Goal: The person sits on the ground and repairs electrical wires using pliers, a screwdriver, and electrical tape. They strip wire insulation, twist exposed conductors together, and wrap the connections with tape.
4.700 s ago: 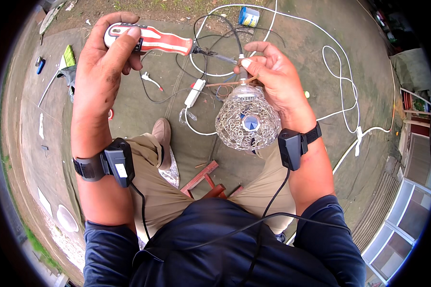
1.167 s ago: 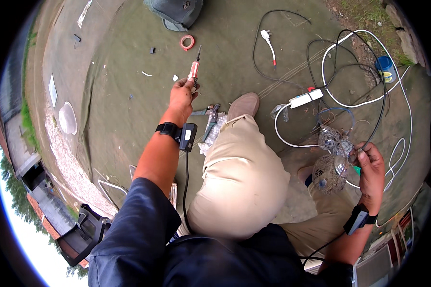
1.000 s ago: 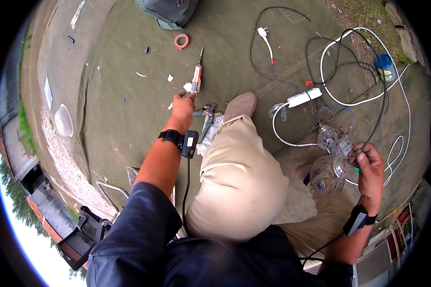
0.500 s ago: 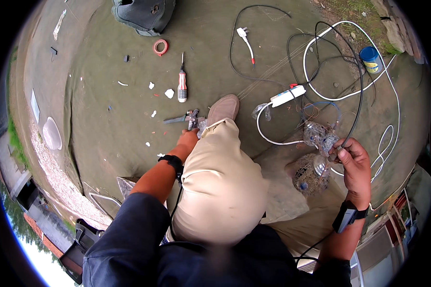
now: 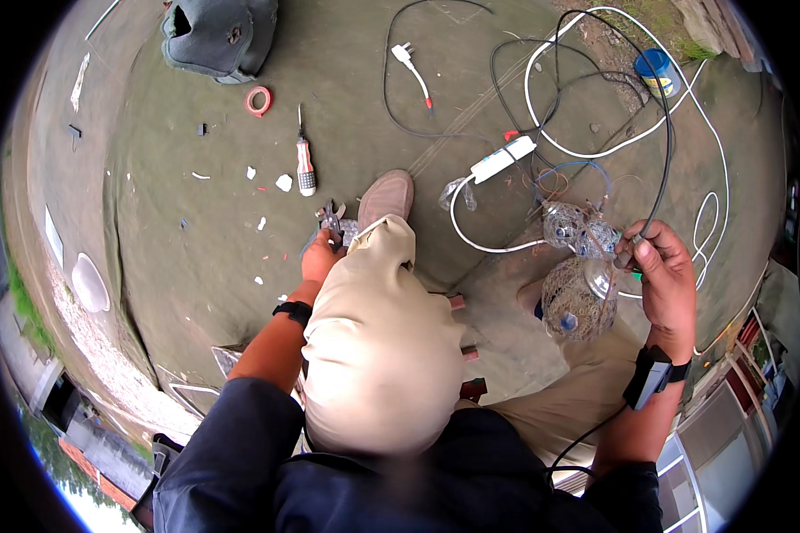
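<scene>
The person's right hand is mostly closed, thumb and fingertips pinching a smooth black cable near its lower end, just beside a cluster of wire-mesh lamp globes. Three globes can be counted: one large brownish openwork globe with a shiny cap, low and to the left of the hand, and two smaller silvery mesh globes above it. Which globe the cable serves is hidden behind the fingers.

The left hand is at a metal-headed hand tool lying near the brown shoe, its fingers curled toward the handles — the knuckles cover most of them, so I cannot tell whether it grips the tool or only touches it.

One red-and-white-handled screwdriver lies just above that tool, with one red tape roll farther up. Toward the middle are one white power strip and one white plug; one blue-lidded tub sits at upper right. The grey-green fabric bag is cut off by the top edge. The other foot is mostly hidden behind the large globe — only a sliver shows.
</scene>
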Motion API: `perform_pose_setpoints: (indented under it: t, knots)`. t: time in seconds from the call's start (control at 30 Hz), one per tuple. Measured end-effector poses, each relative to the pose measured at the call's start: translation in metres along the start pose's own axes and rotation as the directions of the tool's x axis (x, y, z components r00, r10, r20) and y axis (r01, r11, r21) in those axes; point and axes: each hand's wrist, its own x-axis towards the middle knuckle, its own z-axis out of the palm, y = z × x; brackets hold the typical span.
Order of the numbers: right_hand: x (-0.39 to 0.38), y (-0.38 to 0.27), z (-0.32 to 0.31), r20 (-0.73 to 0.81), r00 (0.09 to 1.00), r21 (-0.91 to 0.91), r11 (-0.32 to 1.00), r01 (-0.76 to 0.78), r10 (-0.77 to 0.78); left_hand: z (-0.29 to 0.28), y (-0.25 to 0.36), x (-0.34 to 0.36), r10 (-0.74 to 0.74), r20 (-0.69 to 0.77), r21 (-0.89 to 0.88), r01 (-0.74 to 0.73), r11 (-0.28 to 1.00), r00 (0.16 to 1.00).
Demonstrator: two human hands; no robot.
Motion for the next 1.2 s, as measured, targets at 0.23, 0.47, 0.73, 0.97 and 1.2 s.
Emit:
perform_pose_setpoints:
  t: [0.23,0.47,0.73,0.97,1.2]
  knots:
    - [-0.009,-0.006,-0.009,-0.034,0.995,0.044,0.994,0.100,-0.098,-0.016,-0.043,0.023,-0.114,-0.043,-0.048,0.112,0.993,0.993]
    - [-0.035,-0.021,-0.027,-0.130,0.976,0.094,0.978,0.186,-0.173,-0.100,0.027,-0.045,0.098,-0.077,-0.304,-0.117,0.945,0.992]
    - [-0.074,-0.021,-0.054,-0.161,0.928,0.121,0.926,0.357,-0.337,-0.206,0.186,-0.190,0.576,-0.234,-0.528,-0.600,0.601,0.783]
    - [-0.091,-0.013,-0.055,-0.035,0.847,0.272,0.811,0.518,-0.530,-0.158,0.320,-0.305,0.869,0.047,-0.312,-0.820,0.480,0.492]
    - [-0.094,-0.005,-0.053,-0.014,0.870,0.233,0.844,0.483,-0.493,-0.097,0.351,-0.305,0.902,0.154,-0.467,-0.775,0.426,0.402]
